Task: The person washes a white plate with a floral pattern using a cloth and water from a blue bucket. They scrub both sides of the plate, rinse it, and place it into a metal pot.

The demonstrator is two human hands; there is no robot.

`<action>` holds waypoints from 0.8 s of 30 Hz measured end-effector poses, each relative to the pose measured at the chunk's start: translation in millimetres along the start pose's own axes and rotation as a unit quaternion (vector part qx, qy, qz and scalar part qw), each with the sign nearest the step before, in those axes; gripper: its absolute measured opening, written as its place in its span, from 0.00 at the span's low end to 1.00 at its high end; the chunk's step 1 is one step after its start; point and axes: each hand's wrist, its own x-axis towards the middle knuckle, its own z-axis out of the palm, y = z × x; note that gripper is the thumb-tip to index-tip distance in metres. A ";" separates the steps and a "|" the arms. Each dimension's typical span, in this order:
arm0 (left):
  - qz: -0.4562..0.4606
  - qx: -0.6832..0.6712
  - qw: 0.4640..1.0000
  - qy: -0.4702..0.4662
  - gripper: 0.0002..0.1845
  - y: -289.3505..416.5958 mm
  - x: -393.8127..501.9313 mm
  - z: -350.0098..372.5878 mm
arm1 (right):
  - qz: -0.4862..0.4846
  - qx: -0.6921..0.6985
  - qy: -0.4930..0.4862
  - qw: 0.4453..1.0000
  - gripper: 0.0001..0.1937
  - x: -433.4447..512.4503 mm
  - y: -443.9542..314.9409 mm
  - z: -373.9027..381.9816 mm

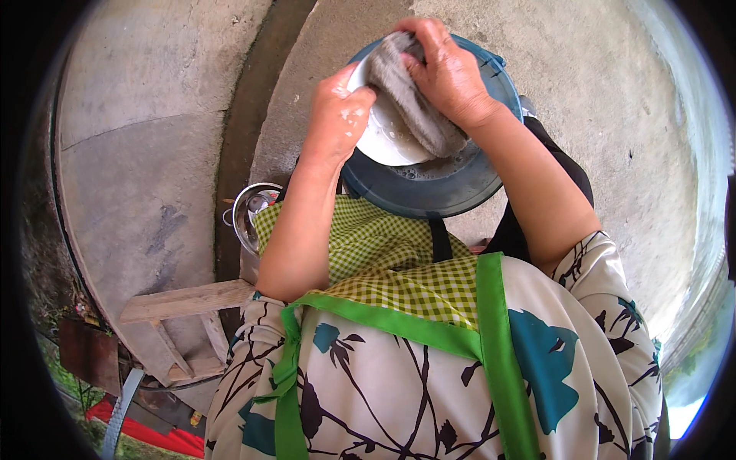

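My left hand [342,109] grips the rim of a white bowl or deep plate [386,135], which is tilted above a blue plastic basin [402,195]. Suds cling to the back of this hand. In my right hand [451,72] is a wet grey cloth [408,98], pressed against the inside of the white dish and draped across it. Soapy water [440,168] shows in the basin below. The cloth covers much of the dish, and my right fingertips are partly hidden behind it.
A metal colander or pot [248,230] with a ring handle stands on the left, partly under the green checked apron [374,230]. Nearby is a wooden frame [184,302]. A narrow channel [236,144] runs through the concrete floor [161,132].
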 end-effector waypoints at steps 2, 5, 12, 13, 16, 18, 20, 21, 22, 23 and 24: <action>0.006 0.002 1.000 0.015 0.16 9.4 -2.7 0.3 | 0.032 -0.005 0.024 0.999 0.19 -0.2 10.4 -0.9; 0.027 -0.003 0.998 0.048 0.17 7.3 -2.6 -3.6 | 0.056 0.004 0.060 0.997 0.23 -6.9 19.7 7.4; 0.056 -0.054 0.985 0.153 0.15 14.1 0.8 -9.8 | 0.295 0.233 -0.097 0.922 0.31 -13.5 15.1 10.8; 0.059 -0.053 0.982 0.169 0.14 17.4 0.8 -8.5 | 0.326 0.302 -0.115 0.888 0.30 -16.0 8.4 12.7; 0.081 -0.069 0.976 0.190 0.14 17.2 3.1 -4.9 | 0.282 0.311 -0.098 0.902 0.33 -21.2 5.9 20.4; 0.081 -0.038 0.979 0.184 0.15 16.2 3.0 -2.9 | 0.265 0.206 -0.077 0.939 0.32 -21.7 -5.5 19.3; 0.063 0.041 0.983 0.168 0.15 18.2 1.0 -0.9 | 0.249 0.148 -0.061 0.955 0.30 -17.8 2.7 17.6; 0.071 0.066 0.983 0.158 0.15 18.9 0.3 -0.7 | 0.241 0.118 -0.053 0.962 0.29 -16.1 6.9 16.4; 0.078 0.092 0.982 0.148 0.15 19.7 -0.4 -1.1 | 0.213 0.076 -0.016 0.974 0.25 -15.8 8.9 14.3; 0.085 0.117 0.980 0.137 0.16 20.5 -0.9 -1.6 | 0.208 0.062 -0.020 0.976 0.25 -14.1 10.3 10.8; 0.094 0.117 0.980 0.127 0.16 21.0 -2.2 -2.3 | 0.202 0.050 -0.023 0.978 0.25 -11.9 10.2 6.7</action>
